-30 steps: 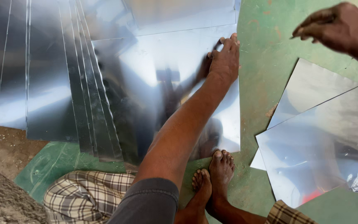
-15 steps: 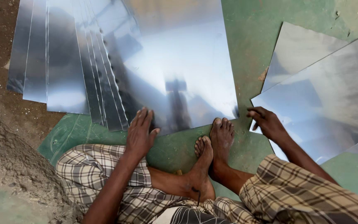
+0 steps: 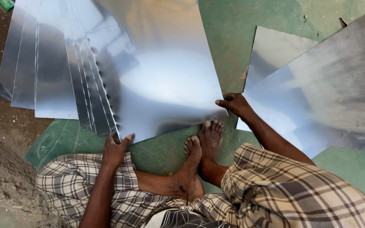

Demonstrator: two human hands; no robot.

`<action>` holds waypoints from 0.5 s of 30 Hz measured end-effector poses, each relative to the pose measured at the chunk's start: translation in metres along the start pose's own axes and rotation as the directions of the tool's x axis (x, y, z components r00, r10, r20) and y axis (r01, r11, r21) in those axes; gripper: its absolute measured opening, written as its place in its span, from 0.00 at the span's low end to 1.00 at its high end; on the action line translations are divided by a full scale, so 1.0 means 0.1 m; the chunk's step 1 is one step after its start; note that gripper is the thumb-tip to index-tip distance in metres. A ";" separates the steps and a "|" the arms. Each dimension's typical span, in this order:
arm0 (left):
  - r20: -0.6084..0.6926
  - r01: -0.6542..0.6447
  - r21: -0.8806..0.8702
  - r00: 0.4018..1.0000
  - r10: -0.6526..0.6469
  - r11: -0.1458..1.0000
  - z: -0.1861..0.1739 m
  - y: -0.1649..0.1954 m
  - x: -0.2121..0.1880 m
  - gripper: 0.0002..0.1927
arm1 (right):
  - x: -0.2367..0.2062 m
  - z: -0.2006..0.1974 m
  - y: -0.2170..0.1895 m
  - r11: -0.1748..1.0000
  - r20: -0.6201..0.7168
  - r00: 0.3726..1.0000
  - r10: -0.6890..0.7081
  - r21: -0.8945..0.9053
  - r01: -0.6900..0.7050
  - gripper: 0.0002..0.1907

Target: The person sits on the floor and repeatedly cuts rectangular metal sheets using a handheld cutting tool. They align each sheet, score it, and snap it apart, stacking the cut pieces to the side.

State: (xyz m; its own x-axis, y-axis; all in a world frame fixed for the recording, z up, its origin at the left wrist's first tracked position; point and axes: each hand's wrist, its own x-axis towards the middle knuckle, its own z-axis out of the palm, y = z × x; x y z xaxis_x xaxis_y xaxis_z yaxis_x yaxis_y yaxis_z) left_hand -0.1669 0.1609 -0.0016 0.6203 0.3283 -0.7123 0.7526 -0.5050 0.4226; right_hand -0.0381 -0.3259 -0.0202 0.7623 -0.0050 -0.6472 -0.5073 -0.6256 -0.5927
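Observation:
A large shiny metal sheet lies in front of me on a green floor mat, its near edge lifted slightly. My left hand grips its near left corner. My right hand pinches its near right corner. My bare feet rest just below the sheet's near edge, toes close to it. My legs in checked cloth are folded beneath me.
Several narrower metal sheets are stacked and fanned out to the left, partly under the big one. More large metal sheets lie at the right. Bare dirt ground runs along the left side.
My left hand has come back from the sheet's far side to its near left corner. My right hand dropped from upper right to the near right corner. The view shifted.

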 end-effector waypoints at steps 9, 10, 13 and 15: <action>0.099 0.127 -0.712 0.992 -0.081 0.691 -0.18 -0.21 0.09 0.13 | 0.29 -0.30 -0.25 0.954 0.291 0.957 -0.007 0.290 -0.081 0.27; 0.113 0.137 -0.748 0.990 -0.079 0.649 -0.20 -0.23 0.08 0.10 | 0.32 -0.30 -0.26 0.962 0.270 0.962 -0.031 0.269 -0.044 0.30; 0.181 0.157 -0.803 0.983 -0.016 0.575 -0.22 -0.23 0.04 0.09 | 0.40 -0.26 -0.34 0.810 0.223 0.974 -0.030 0.577 -0.108 0.32; 0.175 0.165 -0.787 0.984 -0.041 0.594 -0.20 -0.21 0.03 0.09 | 0.41 -0.22 -0.40 0.805 0.249 0.966 -0.063 0.585 -0.098 0.36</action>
State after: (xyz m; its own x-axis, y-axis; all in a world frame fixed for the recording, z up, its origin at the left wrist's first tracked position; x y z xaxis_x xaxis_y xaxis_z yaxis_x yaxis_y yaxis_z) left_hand -0.1764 0.1884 -0.0011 0.5409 0.2038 -0.8160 0.7232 0.3827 0.5749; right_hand 0.0222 -0.3184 -0.0124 0.6683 0.2292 -0.7076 -0.7185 -0.0474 -0.6939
